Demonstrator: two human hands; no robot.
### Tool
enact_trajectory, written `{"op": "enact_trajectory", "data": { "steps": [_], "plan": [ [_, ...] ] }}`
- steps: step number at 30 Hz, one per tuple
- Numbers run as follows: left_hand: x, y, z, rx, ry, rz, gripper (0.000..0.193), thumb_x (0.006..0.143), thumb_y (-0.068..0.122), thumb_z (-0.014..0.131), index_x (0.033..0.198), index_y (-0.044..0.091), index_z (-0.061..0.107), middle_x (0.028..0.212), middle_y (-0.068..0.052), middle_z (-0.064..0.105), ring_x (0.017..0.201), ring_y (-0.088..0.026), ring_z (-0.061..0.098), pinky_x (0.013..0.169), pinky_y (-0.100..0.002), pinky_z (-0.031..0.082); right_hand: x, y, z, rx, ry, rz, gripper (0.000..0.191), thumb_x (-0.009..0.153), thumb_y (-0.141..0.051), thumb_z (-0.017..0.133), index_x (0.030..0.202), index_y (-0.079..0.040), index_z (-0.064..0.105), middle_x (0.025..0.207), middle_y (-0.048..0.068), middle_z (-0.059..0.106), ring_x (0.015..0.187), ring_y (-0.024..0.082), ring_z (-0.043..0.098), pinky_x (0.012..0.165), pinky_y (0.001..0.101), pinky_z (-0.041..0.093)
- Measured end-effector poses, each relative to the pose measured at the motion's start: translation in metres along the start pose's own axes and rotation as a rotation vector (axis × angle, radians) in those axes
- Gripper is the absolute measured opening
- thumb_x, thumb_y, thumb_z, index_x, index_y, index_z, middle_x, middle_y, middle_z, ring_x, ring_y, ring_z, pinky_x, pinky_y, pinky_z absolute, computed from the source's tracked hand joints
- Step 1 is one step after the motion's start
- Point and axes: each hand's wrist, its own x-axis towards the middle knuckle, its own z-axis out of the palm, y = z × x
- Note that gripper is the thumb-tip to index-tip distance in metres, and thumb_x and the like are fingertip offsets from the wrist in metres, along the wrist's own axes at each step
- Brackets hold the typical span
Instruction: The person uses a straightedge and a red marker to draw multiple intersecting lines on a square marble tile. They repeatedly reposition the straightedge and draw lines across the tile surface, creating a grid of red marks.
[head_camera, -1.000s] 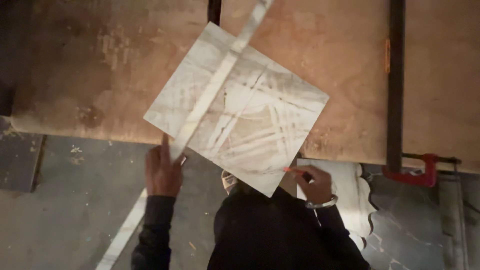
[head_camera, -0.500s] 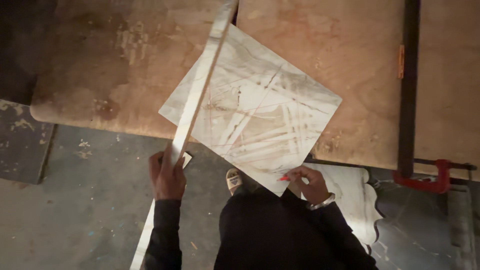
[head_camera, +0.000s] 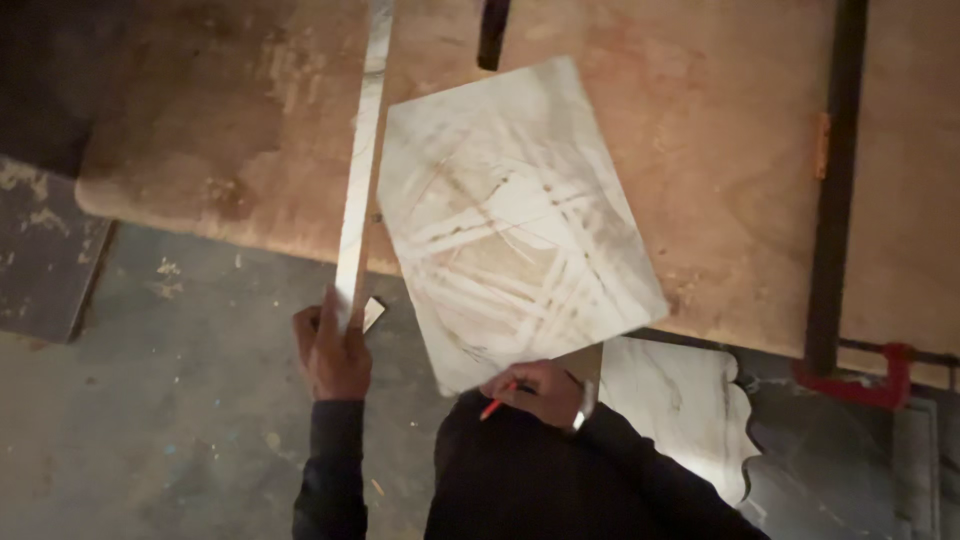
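The square white marble-patterned tile (head_camera: 515, 215) lay on the dusty brown workbench (head_camera: 700, 150), one corner overhanging its near edge. The right hand (head_camera: 540, 392), fingers pinched on a red pencil (head_camera: 497, 403), touched that corner; the left hand (head_camera: 335, 350) gripped a long pale metal straightedge (head_camera: 362, 160) just beside the tile. Marking well likely meant pressing the rule flat, unmoving.
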Motion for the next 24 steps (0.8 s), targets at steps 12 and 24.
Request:
{"op": "enact_trajectory", "data": {
  "steps": [12,24],
  "plan": [
    [-0.008,0.017,0.005,-0.003,0.004,-0.073,0.057,0.085,0.002,0.068,0.142,-0.001,0.06,0.107,-0.021,0.055,0.096,-0.038,0.057,0.08,-0.047,0.05,0.023,-0.021,0.002,0.057,0.008,0.013,0.013,0.095,-0.012,0.071,0.097,0.0,0.075,0.123,0.017,0.076,0.111,0.028,0.074,0.099,0.0388,0.058],
    [0.003,0.074,0.042,0.046,0.11,-0.167,0.052,0.091,0.009,0.072,0.14,-0.001,0.061,0.103,-0.021,0.055,0.091,-0.038,0.056,0.08,-0.047,0.05,0.032,-0.026,-0.055,0.01,-0.11,0.037,0.018,0.093,-0.016,0.074,0.1,0.001,0.078,0.092,0.013,0.081,0.078,0.019,0.076,0.073,0.0322,0.063]
  ]
}}
